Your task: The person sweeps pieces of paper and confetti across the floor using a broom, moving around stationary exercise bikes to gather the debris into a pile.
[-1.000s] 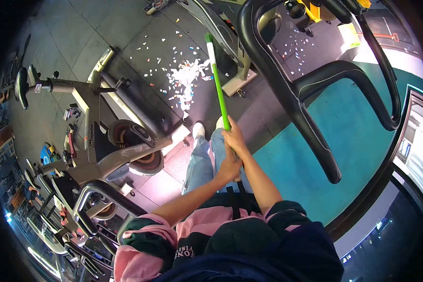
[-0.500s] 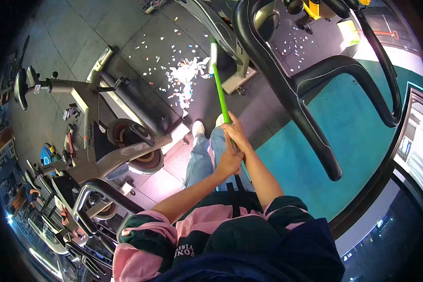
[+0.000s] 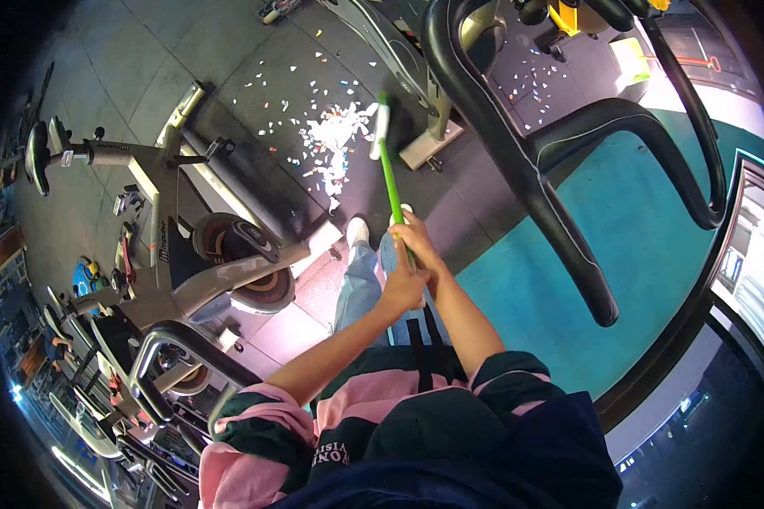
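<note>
Both hands are closed around the green handle of a broom (image 3: 390, 180), which slants forward from my body. My right hand (image 3: 416, 239) grips it farther forward, and my left hand (image 3: 404, 287) wraps it just behind, nearer my waist. The broom's white and green head (image 3: 380, 129) is low at the floor, at the right edge of a pile of small white paper-like scraps (image 3: 338, 131). Some coloured bits are mixed in, and loose scraps lie scattered around the pile.
An exercise bike (image 3: 165, 229) stands to my left, with more machines behind it. Black padded handlebars (image 3: 560, 161) reach across on the right. More scraps (image 3: 535, 85) lie beyond the machine ahead. A yellow-green dustpan (image 3: 631, 61) with an orange handle is at the far right, near a teal floor area (image 3: 603, 280).
The broom head has come back toward me and slightly left, along the pile's right edge. Both hands have shifted a little left with the handle. The pile looks much the same.
</note>
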`<action>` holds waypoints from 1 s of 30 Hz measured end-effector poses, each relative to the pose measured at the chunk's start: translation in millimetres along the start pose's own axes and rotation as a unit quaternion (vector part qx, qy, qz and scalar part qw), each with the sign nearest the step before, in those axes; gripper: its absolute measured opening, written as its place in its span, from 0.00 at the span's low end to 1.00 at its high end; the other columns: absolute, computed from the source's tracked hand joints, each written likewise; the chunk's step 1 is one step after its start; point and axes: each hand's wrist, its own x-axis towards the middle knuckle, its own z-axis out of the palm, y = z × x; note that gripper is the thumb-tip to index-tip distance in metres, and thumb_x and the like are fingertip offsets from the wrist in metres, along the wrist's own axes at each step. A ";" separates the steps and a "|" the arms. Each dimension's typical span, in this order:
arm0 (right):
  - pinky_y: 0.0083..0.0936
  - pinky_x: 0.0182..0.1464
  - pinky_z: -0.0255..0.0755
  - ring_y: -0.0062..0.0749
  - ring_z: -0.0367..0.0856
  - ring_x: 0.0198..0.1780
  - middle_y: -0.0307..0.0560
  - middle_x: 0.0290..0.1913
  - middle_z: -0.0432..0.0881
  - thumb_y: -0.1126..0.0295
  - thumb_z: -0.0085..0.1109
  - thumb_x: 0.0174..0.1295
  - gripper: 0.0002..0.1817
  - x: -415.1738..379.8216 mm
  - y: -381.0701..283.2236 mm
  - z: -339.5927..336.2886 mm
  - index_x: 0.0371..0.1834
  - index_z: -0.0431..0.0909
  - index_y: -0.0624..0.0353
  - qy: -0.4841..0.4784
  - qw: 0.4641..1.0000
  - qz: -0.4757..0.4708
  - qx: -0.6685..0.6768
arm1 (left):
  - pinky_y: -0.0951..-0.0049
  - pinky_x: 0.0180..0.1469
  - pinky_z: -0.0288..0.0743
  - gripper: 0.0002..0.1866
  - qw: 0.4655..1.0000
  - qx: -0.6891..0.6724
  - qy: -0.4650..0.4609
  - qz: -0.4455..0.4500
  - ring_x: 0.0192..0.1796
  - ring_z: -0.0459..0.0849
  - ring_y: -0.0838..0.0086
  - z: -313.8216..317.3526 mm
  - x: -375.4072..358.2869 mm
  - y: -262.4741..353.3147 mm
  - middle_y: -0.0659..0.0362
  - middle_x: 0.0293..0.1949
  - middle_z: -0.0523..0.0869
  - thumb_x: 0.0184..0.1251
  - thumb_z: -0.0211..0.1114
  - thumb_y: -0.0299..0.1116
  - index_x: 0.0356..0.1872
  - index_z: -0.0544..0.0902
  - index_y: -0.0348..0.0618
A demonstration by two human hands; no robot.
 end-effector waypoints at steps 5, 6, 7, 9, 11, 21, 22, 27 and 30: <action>0.19 0.18 0.63 0.22 0.68 0.17 0.39 0.18 0.70 0.75 0.54 0.44 0.30 -18.4 -35.5 16.7 0.56 0.65 0.60 -0.066 0.984 0.007 0.164 | 0.62 0.33 0.73 0.45 0.997 -0.056 -0.012 -0.053 0.31 0.81 0.52 -4.9 -20.9 19.2 0.39 0.32 0.79 0.54 0.52 0.29 0.66 0.30 0.44; 0.19 0.18 0.63 0.22 0.68 0.16 0.39 0.18 0.71 0.75 0.54 0.44 0.32 -21.5 -37.9 17.9 0.59 0.64 0.59 -0.071 0.978 0.001 0.195 | 0.61 0.33 0.73 0.45 0.999 -0.037 0.029 0.022 0.30 0.81 0.51 5.3 -17.5 -1.0 0.37 0.32 0.78 0.54 0.52 0.30 0.65 0.28 0.45; 0.19 0.18 0.63 0.22 0.68 0.16 0.39 0.18 0.71 0.75 0.54 0.44 0.32 -24.5 -38.2 17.4 0.59 0.64 0.59 -0.071 0.978 0.000 0.195 | 0.60 0.33 0.73 0.46 0.993 -0.017 0.069 0.098 0.30 0.81 0.50 7.6 -22.1 -1.8 0.35 0.32 0.78 0.55 0.51 0.30 0.65 0.27 0.45; 0.21 0.21 0.66 0.25 0.71 0.18 0.43 0.20 0.73 0.75 0.55 0.44 0.35 -35.7 -37.0 13.5 0.62 0.61 0.58 -0.033 0.995 -0.033 0.086 | 0.60 0.34 0.73 0.46 0.997 -0.053 0.028 0.054 0.31 0.81 0.48 4.2 -46.0 16.3 0.34 0.34 0.77 0.55 0.52 0.30 0.65 0.27 0.45; 0.22 0.24 0.67 0.27 0.73 0.20 0.45 0.22 0.74 0.74 0.55 0.43 0.36 -44.1 -25.0 7.6 0.62 0.60 0.59 -0.002 0.998 -0.053 0.018 | 0.60 0.35 0.73 0.45 0.996 -0.090 -0.014 0.012 0.33 0.80 0.47 6.6 -60.5 19.7 0.33 0.35 0.76 0.55 0.52 0.29 0.65 0.27 0.46; 0.22 0.24 0.65 0.24 0.71 0.22 0.42 0.22 0.73 0.72 0.54 0.44 0.15 -37.0 12.7 6.1 0.38 0.70 0.63 -0.055 0.996 0.024 0.059 | 0.68 0.31 0.73 0.47 0.999 -0.046 0.021 0.014 0.30 0.80 0.60 11.5 -22.3 -25.2 0.43 0.37 0.77 0.51 0.58 0.32 0.67 0.35 0.41; 0.20 0.22 0.63 0.22 0.69 0.21 0.39 0.21 0.72 0.72 0.53 0.45 0.12 -31.3 6.7 12.8 0.34 0.70 0.62 -0.099 0.989 0.033 0.108 | 0.70 0.29 0.72 0.47 0.998 -0.050 0.034 0.012 0.28 0.79 0.63 3.7 -18.2 -19.2 0.45 0.34 0.78 0.50 0.58 0.32 0.67 0.36 0.41; 0.18 0.18 0.62 0.19 0.65 0.16 0.36 0.19 0.66 0.71 0.54 0.49 0.27 -2.5 -18.6 31.5 0.56 0.64 0.58 -0.124 0.973 0.006 0.192 | 0.72 0.14 0.64 0.45 0.991 -0.122 0.051 -0.017 0.13 0.71 0.72 -12.3 -17.2 8.1 0.52 0.22 0.75 0.55 0.53 0.27 0.67 0.32 0.51; 0.19 0.18 0.62 0.20 0.66 0.17 0.37 0.18 0.68 0.73 0.54 0.49 0.31 -35.2 -40.7 23.4 0.60 0.62 0.56 -0.064 0.993 -0.024 0.097 | 0.71 0.13 0.63 0.45 0.989 -0.133 0.059 0.041 0.12 0.71 0.72 4.3 -34.6 -0.8 0.52 0.21 0.75 0.56 0.53 0.27 0.67 0.30 0.52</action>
